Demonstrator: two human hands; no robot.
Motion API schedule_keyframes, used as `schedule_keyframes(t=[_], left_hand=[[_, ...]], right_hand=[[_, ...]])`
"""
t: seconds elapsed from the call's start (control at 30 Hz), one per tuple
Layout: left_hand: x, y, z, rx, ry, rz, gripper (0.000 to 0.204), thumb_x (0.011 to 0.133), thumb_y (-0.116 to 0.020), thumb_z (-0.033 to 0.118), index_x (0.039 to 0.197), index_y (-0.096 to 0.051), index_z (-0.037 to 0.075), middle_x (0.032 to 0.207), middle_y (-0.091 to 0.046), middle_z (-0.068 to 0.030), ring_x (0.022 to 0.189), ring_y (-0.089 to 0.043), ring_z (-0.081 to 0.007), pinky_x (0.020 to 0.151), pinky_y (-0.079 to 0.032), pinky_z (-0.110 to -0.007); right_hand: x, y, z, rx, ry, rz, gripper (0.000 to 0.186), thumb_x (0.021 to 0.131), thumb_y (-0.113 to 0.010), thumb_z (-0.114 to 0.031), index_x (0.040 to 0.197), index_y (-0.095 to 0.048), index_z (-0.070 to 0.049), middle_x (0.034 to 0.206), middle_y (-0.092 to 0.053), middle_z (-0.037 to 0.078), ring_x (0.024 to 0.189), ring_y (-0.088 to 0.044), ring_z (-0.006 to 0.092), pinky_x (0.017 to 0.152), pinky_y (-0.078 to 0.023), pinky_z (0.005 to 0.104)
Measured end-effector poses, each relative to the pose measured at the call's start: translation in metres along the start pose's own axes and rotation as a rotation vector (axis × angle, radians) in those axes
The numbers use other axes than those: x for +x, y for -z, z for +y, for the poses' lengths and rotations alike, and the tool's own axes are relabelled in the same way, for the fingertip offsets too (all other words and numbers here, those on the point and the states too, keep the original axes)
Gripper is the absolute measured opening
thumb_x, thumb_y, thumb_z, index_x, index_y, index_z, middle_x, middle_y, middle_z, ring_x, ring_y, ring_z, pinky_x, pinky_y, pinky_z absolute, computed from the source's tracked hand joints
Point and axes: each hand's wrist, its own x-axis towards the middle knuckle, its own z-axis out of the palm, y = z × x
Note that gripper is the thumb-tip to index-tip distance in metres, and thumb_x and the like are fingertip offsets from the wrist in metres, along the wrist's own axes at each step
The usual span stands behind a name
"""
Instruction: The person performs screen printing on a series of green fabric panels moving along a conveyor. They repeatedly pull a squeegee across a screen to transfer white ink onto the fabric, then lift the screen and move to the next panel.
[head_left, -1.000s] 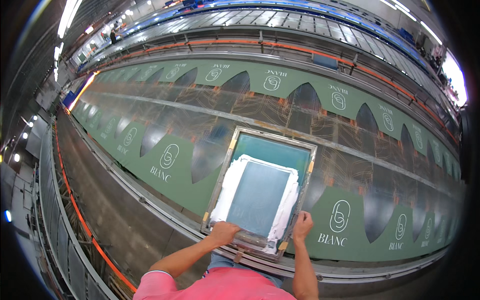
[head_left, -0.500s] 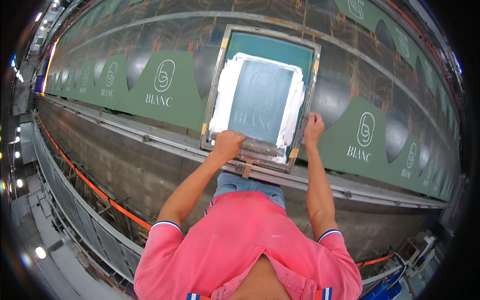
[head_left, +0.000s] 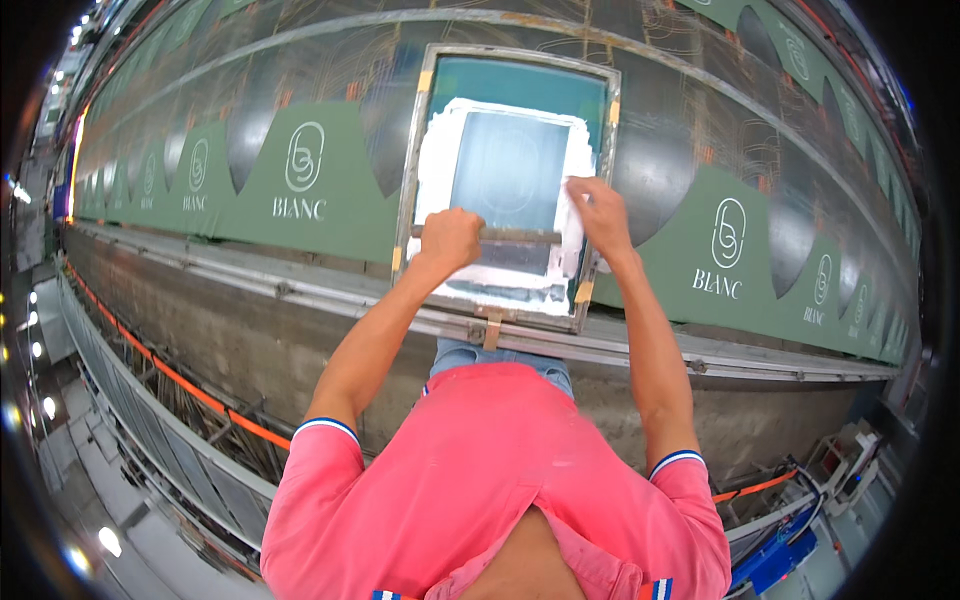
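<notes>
A metal-framed printing screen [head_left: 412, 165] with teal mesh and smeared white paste lies on the long table. My left hand [head_left: 451, 236] is closed on a long squeegee [head_left: 520, 236] that lies across the lower part of the mesh, near the pale printing area. My right hand [head_left: 600, 210] is over the screen's right side, above the squeegee's right end, with its fingers loosely bent and apart over the white paste.
Green fabric panels [head_left: 365, 190] with white printed logos run along both sides of the dark metal table [head_left: 658, 170]. A steel rail [head_left: 660, 352] follows the near edge. Down at the left are a railing [head_left: 170, 430] and orange strip; machinery [head_left: 820, 500] stands lower right.
The view has tilted down onto my body. My left hand and the squeegee have moved up the screen. My right hand has left the frame's right edge and moved inward over the mesh.
</notes>
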Motion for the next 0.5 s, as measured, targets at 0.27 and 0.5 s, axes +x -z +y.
schedule_keyframes(t=[0.27, 0.5], left_hand=[[0.187, 0.067, -0.010, 0.055, -0.102, 0.064, 0.020, 0.070, -0.066, 0.010, 0.086, -0.077, 0.013, 0.080, -0.071, -0.0181, 0.078, -0.070, -0.0365, 0.069, -0.056, -0.047], [0.163, 0.028, -0.022, 0.035, -0.180, 0.109, 0.028, 0.072, -0.063, 0.009, 0.094, -0.078, 0.017, 0.082, -0.071, -0.0129, 0.075, -0.069, -0.0335, 0.066, -0.054, -0.046]], right_hand=[[0.160, -0.018, -0.014, -0.843, 0.161, -0.433, 0.014, 0.076, -0.065, -0.015, 0.088, -0.071, -0.009, 0.092, -0.070, 0.013, 0.091, -0.068, 0.0307, 0.081, -0.051, 0.0428], [0.121, -0.041, -0.001, -0.803, 0.162, -0.428, 0.015, 0.075, -0.063, -0.009, 0.088, -0.071, -0.008, 0.089, -0.068, 0.012, 0.087, -0.067, 0.0317, 0.092, -0.048, 0.0466]])
